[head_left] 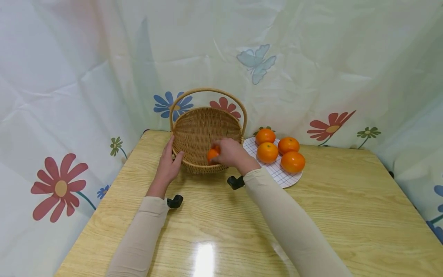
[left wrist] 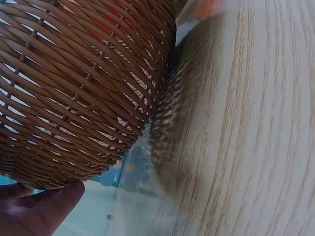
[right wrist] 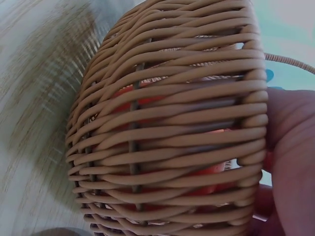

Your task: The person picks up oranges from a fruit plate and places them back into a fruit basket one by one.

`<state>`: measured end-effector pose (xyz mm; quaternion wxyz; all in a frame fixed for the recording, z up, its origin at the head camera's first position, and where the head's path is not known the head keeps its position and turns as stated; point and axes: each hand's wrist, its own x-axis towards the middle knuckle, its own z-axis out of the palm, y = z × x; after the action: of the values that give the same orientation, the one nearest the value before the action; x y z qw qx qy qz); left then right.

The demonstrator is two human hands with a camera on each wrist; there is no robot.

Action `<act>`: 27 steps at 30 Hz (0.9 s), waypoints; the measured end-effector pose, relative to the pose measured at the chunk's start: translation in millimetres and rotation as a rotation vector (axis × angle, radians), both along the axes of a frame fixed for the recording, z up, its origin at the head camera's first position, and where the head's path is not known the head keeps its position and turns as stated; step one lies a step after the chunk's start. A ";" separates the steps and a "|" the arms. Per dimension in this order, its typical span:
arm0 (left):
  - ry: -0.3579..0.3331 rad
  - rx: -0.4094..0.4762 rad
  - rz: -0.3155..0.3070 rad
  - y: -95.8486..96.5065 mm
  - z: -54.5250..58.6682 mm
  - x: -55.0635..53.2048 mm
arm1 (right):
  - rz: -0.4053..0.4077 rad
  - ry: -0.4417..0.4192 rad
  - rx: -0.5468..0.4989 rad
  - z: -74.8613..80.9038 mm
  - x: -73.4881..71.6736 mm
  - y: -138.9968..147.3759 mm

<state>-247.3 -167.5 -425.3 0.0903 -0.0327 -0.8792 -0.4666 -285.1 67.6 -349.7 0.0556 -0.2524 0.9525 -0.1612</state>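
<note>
A brown wicker basket (head_left: 194, 132) with a tall arched handle stands at the back of the table. My left hand (head_left: 168, 166) rests against its left side, the thumb and fingers spread and fairly straight; in the left wrist view the thumb (left wrist: 66, 199) touches the weave. Over the front right rim reaches my right hand (head_left: 231, 152), fingers curled down around an orange (head_left: 212, 154) inside the basket. Orange-red color (right wrist: 133, 101) shows through the weave in the right wrist view; whether it is one fruit or more, I cannot tell. Most right fingertips are hidden.
Right of the basket, several oranges (head_left: 267, 152) sit on a round white checked plate (head_left: 282, 180). The wooden table (head_left: 332, 200) meets a floral curtain (head_left: 287, 77) close behind the basket. Black wrist mounts (head_left: 175, 201) show beside the sleeves.
</note>
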 end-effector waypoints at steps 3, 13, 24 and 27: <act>-0.004 -0.001 0.000 -0.3 -0.3 0.2 | 0.000 0.001 -0.020 1.7 1.3 1.4; 0.000 0.017 0.002 -2.1 -1.2 -2.3 | -0.007 0.156 -0.108 8.3 7.5 12.8; -0.013 0.022 -0.001 -2.4 -1.8 -2.1 | -0.077 0.288 -0.238 14.9 20.5 40.3; -0.013 0.021 -0.001 -2.2 -1.4 -2.0 | -0.085 0.305 -0.261 15.1 22.9 49.0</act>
<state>-249.3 -169.6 -426.7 0.0846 -0.0289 -0.8748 -0.4762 -262.2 116.6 -334.6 -0.1291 -0.2386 0.9306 -0.2456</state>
